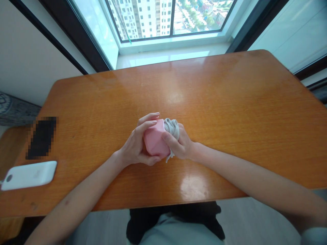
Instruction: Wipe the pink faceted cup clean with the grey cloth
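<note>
A pink faceted object (156, 139), perhaps a small pot or cup, is held near the front middle of the table. My left hand (139, 143) wraps round its left side, fingers over the far edge and thumb along the near edge. On its right side, my right hand (182, 143) grips a bunched light-grey cloth (172, 127) against the pink object, with the thumb resting on the pink surface. A loose end of the cloth hangs below the right thumb. The right fingers are mostly hidden behind the cloth, and the pink object's underside does not show.
The wooden table (230, 102) stretches out before me towards a window (170, 35). At the left lie a white oblong device (32, 175), with what looks like a cable at its end, and a pixelated dark rectangle (42, 137). A grey patterned cushion (17, 109) sits beyond the left edge.
</note>
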